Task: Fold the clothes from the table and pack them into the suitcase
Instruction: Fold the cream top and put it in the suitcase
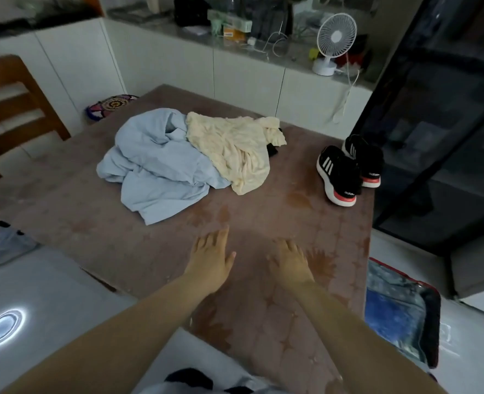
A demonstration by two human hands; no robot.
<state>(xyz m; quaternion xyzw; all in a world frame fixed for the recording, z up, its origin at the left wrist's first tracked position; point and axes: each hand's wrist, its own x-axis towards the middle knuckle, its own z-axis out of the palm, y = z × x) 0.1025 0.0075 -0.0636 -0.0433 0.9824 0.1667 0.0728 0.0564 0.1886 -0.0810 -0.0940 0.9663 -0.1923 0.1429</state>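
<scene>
Our left hand (211,258) and right hand (290,263) reach out side by side, low over the near part of the table (263,308). The fingers are straight and loosely spread and hold nothing; we cannot tell whether they touch the cloth. The suitcase (400,314) lies open on the floor at our 4 o'clock, just beside the table's edge.

The clothes are heaped ahead, unfolded. The blue garment (155,166) is at 11 o'clock and the cream garment (232,149) at 12, lapping over the blue one's right side. A small black piece (272,150) peeks out from under the cream.

We judge the step to be fetching the first piece. We should take the cream one, since it lies on top. We pinch two edges, lift it clear so the blue isn't dragged, then spread it flat on the bare stretch before us. The shoes (346,169) at 2 o'clock stand well apart.
</scene>
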